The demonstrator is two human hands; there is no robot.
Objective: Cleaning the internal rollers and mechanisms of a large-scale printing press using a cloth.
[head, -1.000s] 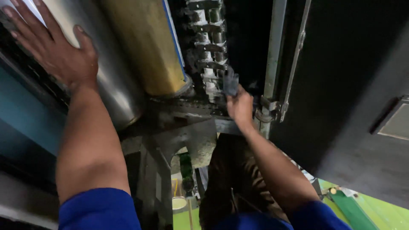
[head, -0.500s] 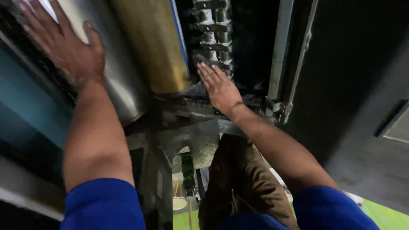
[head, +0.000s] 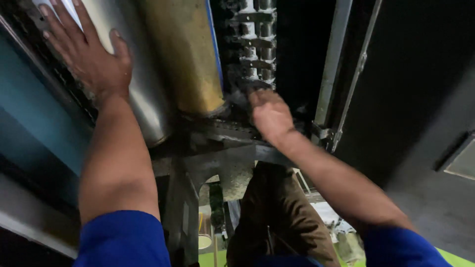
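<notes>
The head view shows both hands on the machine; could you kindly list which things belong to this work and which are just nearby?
In hand:
left hand flat on the silver roller
right hand at the dark gear chain

Just nearby:
yellow roller
grey upright rail
green floor

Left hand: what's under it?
The left hand lies flat, fingers spread, on the silver roller, beside the yellow roller. The metal beneath the palm is covered.

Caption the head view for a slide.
Left hand flat on steel roller; right hand at gear chain.
</notes>
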